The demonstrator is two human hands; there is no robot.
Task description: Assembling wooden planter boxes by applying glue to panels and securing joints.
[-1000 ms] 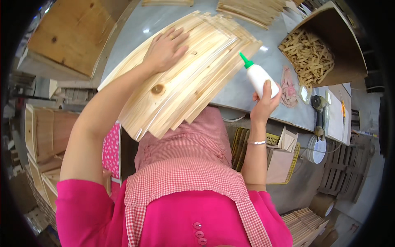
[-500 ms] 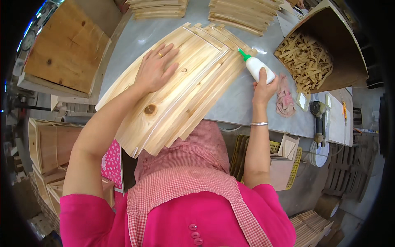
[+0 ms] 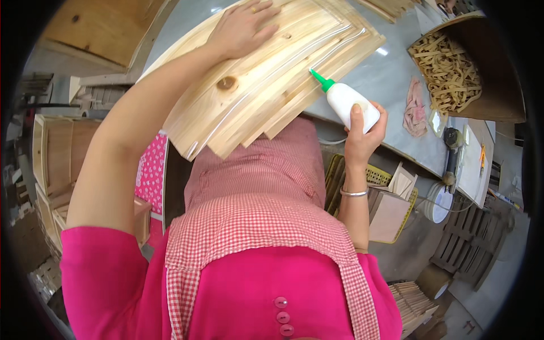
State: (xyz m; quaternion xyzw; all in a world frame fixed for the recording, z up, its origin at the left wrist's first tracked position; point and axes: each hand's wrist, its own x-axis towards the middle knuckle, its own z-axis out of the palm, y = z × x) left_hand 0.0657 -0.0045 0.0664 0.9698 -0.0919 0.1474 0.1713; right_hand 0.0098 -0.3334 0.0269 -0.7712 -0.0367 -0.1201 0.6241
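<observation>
Several pale wooden panels (image 3: 255, 85) lie fanned in an overlapping stack on the grey tabletop, their near ends jutting over its edge toward my apron. My left hand (image 3: 241, 29) rests flat on the top panel, fingers spread. In my right hand (image 3: 367, 135) is a white glue bottle (image 3: 352, 106) with a green nozzle, thumb across its side. The bottle is tilted, its tip at the exposed edge of a lower panel. A glossy white bead of glue (image 3: 340, 48) runs from that panel's far corner to the nozzle. Another bead follows the top panel's long edge.
On the right, a cardboard box (image 3: 501, 85) holds wood shavings or strips (image 3: 447, 71). A pink cloth (image 3: 415, 107) and a dark-handled tool (image 3: 451, 153) lie near it. Wooden boxes (image 3: 68, 147) stand at left. A yellow crate (image 3: 378, 174) sits below the table's edge.
The nozzle has moved from the far corner down along the lower panel's edge toward me, leaving a glue bead. The whole view has shifted; my left hand stays flat on the top panel.
</observation>
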